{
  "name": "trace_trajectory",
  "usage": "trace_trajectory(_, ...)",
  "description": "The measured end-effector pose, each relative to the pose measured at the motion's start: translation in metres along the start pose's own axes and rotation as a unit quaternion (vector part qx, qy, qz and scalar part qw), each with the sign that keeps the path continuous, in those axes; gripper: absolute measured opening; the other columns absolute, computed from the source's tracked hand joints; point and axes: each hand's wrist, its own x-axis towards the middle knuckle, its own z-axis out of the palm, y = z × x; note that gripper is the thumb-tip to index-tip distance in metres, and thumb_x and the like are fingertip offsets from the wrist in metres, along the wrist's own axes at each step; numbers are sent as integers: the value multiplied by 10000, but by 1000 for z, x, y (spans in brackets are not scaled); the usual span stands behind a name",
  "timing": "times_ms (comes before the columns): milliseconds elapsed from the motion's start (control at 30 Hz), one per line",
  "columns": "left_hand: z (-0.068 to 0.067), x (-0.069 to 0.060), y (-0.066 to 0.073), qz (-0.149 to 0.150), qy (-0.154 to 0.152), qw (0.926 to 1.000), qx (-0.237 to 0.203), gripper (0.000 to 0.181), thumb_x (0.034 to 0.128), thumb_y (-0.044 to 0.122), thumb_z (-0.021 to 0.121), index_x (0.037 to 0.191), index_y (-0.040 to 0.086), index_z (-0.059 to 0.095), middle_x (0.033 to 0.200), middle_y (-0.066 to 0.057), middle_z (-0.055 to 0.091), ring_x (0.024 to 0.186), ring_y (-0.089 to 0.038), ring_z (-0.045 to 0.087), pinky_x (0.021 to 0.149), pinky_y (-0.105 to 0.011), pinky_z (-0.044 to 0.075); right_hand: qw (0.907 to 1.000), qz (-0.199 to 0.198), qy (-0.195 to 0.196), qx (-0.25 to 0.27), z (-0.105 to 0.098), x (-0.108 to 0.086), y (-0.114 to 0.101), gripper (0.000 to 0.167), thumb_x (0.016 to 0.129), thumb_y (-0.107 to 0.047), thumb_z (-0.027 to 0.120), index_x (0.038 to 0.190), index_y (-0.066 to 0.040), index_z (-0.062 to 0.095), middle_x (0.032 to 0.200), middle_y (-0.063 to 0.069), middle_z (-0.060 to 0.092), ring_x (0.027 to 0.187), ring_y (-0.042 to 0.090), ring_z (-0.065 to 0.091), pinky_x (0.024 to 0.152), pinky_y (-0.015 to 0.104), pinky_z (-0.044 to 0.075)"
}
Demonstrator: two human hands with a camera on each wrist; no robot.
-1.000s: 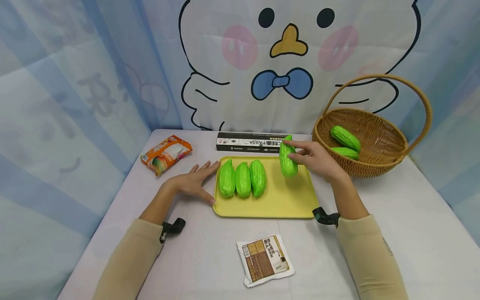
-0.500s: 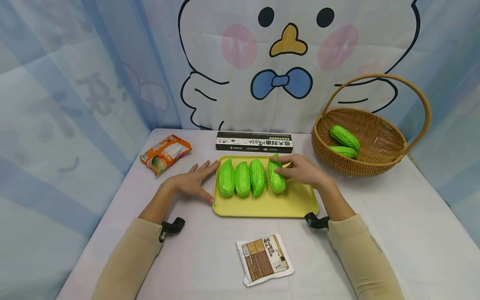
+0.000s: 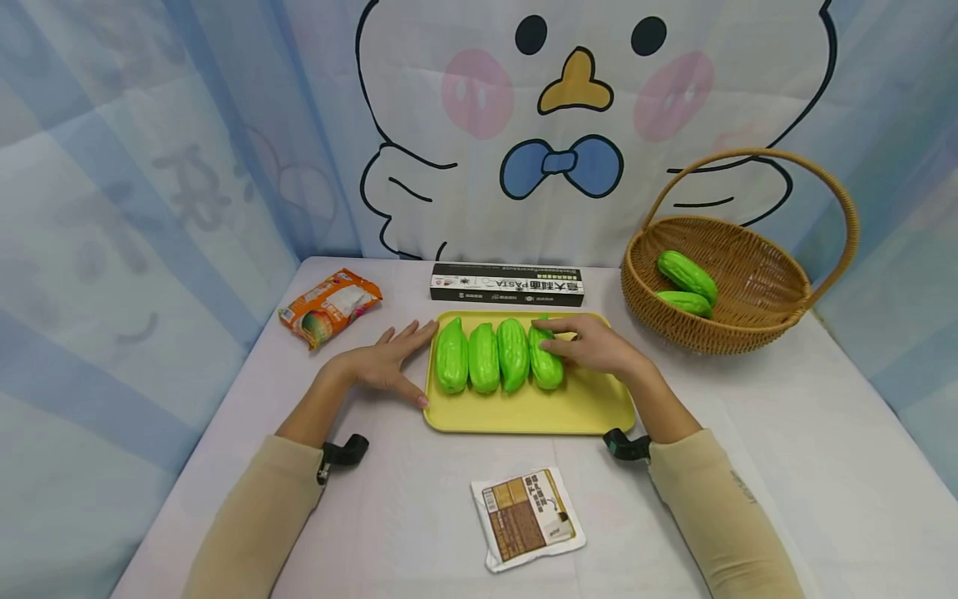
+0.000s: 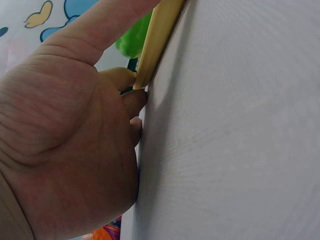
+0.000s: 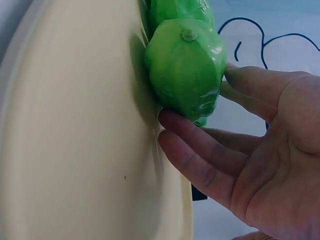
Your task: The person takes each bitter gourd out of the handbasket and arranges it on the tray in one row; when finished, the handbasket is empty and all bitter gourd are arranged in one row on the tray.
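Note:
On the yellow tray [image 3: 584,409] several green bitter melons [image 3: 483,359] lie side by side, in a row that starts at its left edge. The rightmost bitter melon [image 3: 549,372] rests on the tray close to its neighbour, and my right hand [image 3: 597,344] pinches it from above between thumb and fingers. The right wrist view shows that bitter melon [image 5: 185,70] end-on, two fingertips low beside it at the tray surface. My left hand [image 3: 383,366] lies with spread fingers at the tray's left side, thumb and fingertips touching the rim [image 4: 155,45].
A wicker basket [image 3: 737,337] with a tall handle stands at the back right, holding two more bitter melons [image 3: 688,276]. Behind the tray lies a black-and-white pasta box [image 3: 506,284]. An orange packet [image 3: 331,308] is at the back left, a brown-and-white packet [image 3: 528,519] in front.
My right hand has brought the bitter melon left and down from the tray's back right onto the tray, beside the others. The left hand has stayed in place.

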Motion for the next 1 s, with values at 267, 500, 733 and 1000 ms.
trace_trajectory(267,1,-1,2,-2,-13,10000,-22,1376,723,584,893,1691,225,-16,1772,-37,-41,1626,-295,-143,1294,-572,-137,9999,60,-89,49,0,0,0,489,1045,-249,643,1508,-115,563,1452,172,602,761,298,616,614,270,479)
trace_trajectory(500,1,0,-1,-46,-11,10000,-23,1383,716,599,891,1690,238,-22,1772,-40,-50,1623,-307,-149,1291,-575,-143,9999,53,-117,-104,0,0,0,490,1048,-246,636,1513,-117,556,1435,177,612,760,268,590,605,288,473)
trace_trajectory(733,0,0,-1,-55,-2,10000,-39,1395,702,620,888,1691,237,-20,1771,-29,-46,1626,-295,-142,1296,-570,-133,9989,124,9,-463,-1,-1,0,503,1043,-294,644,1508,-119,563,1521,186,559,810,239,599,624,315,487)
trace_trajectory(1000,0,0,0,-38,8,10000,-46,1397,701,619,890,1691,236,-18,1772,-39,-42,1625,-308,-140,1294,-577,-132,9996,86,-17,-276,-1,-1,0,511,1025,-277,676,1493,-97,578,1009,171,696,555,174,518,521,287,464)
